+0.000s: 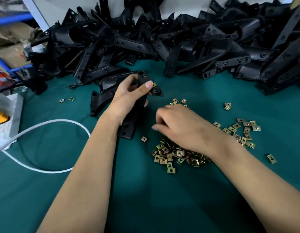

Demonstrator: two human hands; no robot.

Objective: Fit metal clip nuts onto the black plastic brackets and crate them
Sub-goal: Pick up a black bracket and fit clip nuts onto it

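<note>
Now, left hand point(129, 91): it holds a black bracket point(137, 105) up off the table, fingers curled round it and the thumb pressed on top
Bracket in hand: long and black, with holes in it; one yellow clip nut point(154, 84) sits on its edge just by the thumb
Right hand point(177, 123): it is low over the nut pile, palm down, fingers curled under; it looks blurry, so I cannot tell if it has picked up a nut
Nut pile point(177, 153): lots of small gold clip nuts lie in a heap on the table, partly under the right wrist; more are spread out to the right
Stray nuts point(66, 100): two lie alone, well off to the left
Big heap point(179, 41): many black brackets are piled along the far side of the table
Table point(146, 199): it has a green cloth top
White cord point(50, 145): it loops on the cloth beside the left arm
Spare bracket point(102, 98): it lies flat just behind the left hand
</note>
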